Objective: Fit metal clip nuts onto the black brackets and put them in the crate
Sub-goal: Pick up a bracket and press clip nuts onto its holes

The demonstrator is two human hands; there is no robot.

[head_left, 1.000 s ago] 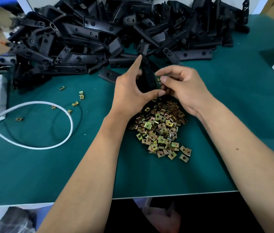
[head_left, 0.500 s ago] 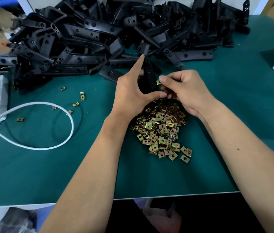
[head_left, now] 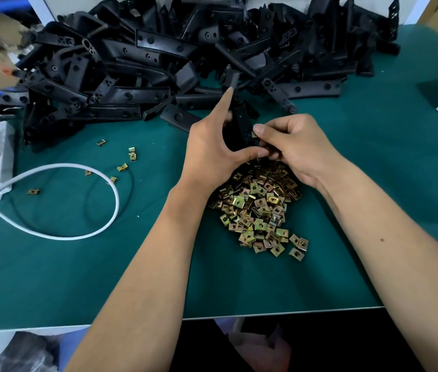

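A small brass-coloured clip nut [head_left: 254, 134] is pinched at the tip of the right hand's [head_left: 297, 149] fingers [head_left: 260, 129], which are curled and bunched together, and it is held against the edge of a black bracket [head_left: 242, 127]. The bracket is gripped upright by the left hand [head_left: 210, 149]: the thumb [head_left: 250, 152] is pressed across its lower end, while the index finger [head_left: 223, 103] is stretched up along its far side; how the remaining left fingers lie behind the bracket cannot be told. The left thumb tip and the lower right fingers are touching just beneath the nut. Directly below both hands, on the green table [head_left: 78, 277], a heap of loose clip nuts [head_left: 259, 208] is spread, with a few lying apart at its near edge. Beyond the fingertips, a large pile of black brackets [head_left: 185, 57] is stacked across the far side of the table. Well to the left of the hands, several stray clip nuts [head_left: 132, 154] are scattered near a looped white cable [head_left: 100, 229]. The crate cannot be made out in this view.
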